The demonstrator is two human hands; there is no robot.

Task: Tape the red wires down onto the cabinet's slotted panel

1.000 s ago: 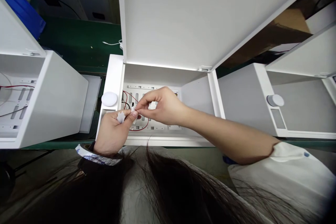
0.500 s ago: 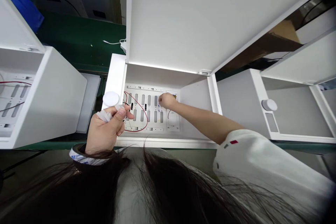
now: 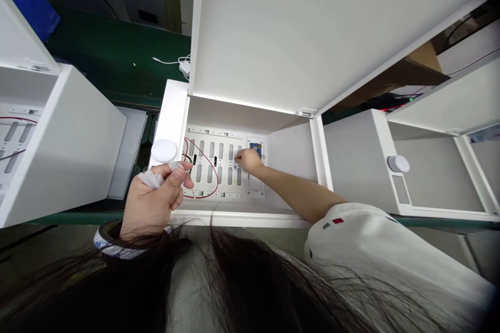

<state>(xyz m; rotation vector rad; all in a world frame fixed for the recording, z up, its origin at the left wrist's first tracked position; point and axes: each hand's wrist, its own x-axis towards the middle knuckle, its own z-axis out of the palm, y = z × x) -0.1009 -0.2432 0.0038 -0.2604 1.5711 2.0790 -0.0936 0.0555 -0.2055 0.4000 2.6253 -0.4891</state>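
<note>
My left hand (image 3: 150,200) is closed at the left edge of an open white cabinet (image 3: 253,218). Pale translucent strips (image 3: 152,179), which look like pieces of tape or backing paper, lie across its fingers. Around the left wrist sits a roll of tape (image 3: 117,243) with blue and white print. My right hand (image 3: 249,160) reaches inside the cabinet, fingertips pinched at the right end of a slotted white plate (image 3: 224,174). What it pinches is too small to make out. Beside it is a blue circuit board (image 3: 256,148). A red wire (image 3: 213,158) loops over the plate.
The cabinet's large door (image 3: 312,26) stands raised at the back. A round white knob (image 3: 164,151) is on the left side. Similar cabinets stand left (image 3: 74,151) and right (image 3: 355,156). A white charger with cable (image 3: 184,66) lies on the green bench (image 3: 117,62).
My right hand has shifted slightly left and down, so the blue circuit board shows more. My left hand has moved a little left, still closed. The view has shifted a little.
</note>
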